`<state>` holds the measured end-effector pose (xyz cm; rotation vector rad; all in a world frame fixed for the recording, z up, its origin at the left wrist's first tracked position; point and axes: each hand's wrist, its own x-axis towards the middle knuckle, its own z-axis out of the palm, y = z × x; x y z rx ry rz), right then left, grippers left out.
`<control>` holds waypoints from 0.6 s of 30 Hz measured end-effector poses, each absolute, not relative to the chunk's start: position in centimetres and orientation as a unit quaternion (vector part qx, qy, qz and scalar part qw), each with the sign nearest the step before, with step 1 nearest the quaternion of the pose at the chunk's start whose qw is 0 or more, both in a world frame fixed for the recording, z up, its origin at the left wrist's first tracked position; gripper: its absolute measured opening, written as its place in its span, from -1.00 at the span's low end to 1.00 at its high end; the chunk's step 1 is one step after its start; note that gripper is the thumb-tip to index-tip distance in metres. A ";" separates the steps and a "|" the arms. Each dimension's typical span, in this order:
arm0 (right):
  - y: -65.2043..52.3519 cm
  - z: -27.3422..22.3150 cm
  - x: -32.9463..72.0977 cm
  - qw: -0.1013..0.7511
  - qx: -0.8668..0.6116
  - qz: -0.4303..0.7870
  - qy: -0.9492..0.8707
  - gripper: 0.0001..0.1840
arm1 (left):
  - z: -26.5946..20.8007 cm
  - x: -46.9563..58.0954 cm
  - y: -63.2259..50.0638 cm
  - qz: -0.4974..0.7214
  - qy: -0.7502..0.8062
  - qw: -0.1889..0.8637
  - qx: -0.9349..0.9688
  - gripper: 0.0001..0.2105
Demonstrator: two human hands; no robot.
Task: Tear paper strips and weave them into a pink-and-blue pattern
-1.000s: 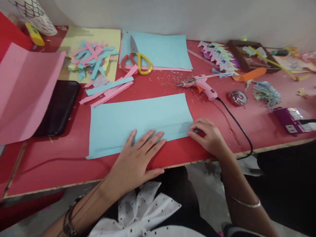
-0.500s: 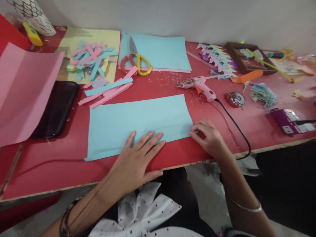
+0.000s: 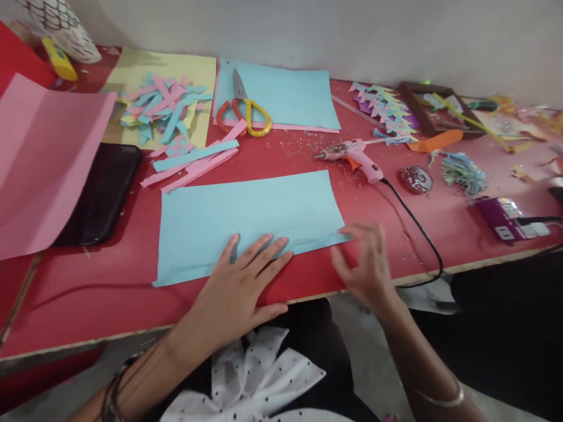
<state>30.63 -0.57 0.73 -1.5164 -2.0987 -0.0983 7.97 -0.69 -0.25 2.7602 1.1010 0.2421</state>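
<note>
A light blue sheet of paper [image 3: 246, 211] lies on the red table near its front edge, creased along the side closest to me. Flat on that near side rests my left hand [image 3: 246, 281], its fingers spread and pressing the sheet. My right hand [image 3: 365, 258] is at the sheet's right near corner, a little blurred. Its thumb stands apart from the fingers with nothing between them, and a fingertip is close to the paper's corner; whether it touches I cannot tell.
Beyond the sheet lie paper strips [image 3: 197, 164], scissors [image 3: 246, 111] on stacked paper, and a pink glue gun [image 3: 356, 157] with a black cord. A black phone-like slab [image 3: 105, 193] lies left under pink paper [image 3: 44, 158]. A purple power socket [image 3: 505, 220] sits right.
My right hand has let go of the sheet's right corner, opened its pinch and drawn slightly toward me. My left hand has stayed in place on the paper.
</note>
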 end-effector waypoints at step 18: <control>0.3 0.4 29.8 0.174 -0.636 0.067 -0.749 -0.89 | -0.2 8.0 -0.6 0.091 0.369 0.095 0.920 -0.46</control>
